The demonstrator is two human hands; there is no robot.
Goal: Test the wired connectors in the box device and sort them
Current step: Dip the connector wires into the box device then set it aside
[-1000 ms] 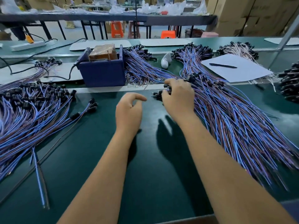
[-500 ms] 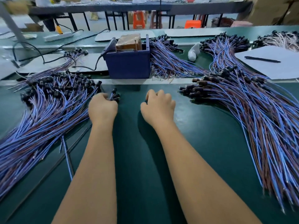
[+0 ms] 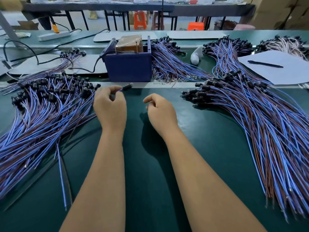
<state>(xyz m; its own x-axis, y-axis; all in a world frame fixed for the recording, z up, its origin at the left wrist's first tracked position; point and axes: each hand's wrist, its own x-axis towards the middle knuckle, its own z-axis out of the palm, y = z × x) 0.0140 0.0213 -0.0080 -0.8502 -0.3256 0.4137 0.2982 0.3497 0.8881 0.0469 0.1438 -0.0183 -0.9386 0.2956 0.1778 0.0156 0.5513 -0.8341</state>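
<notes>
The left hand (image 3: 110, 108) pinches one connector (image 3: 127, 86) by its wire, the black head poking out just past the fingertips, near the box (image 3: 128, 67) beyond. Left of it lies a heap (image 3: 41, 104). The right hand (image 3: 160, 111) hangs loosely curled, holding nothing; another heap (image 3: 250, 114) lies to its right.

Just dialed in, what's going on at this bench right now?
A person is testing and sorting wired connectors. The left hand pinches one wired connector just in front of the blue box device, beside the left pile. The right hand hangs loosely curled over the green mat, holding nothing. A second big pile lies to the right.
</notes>
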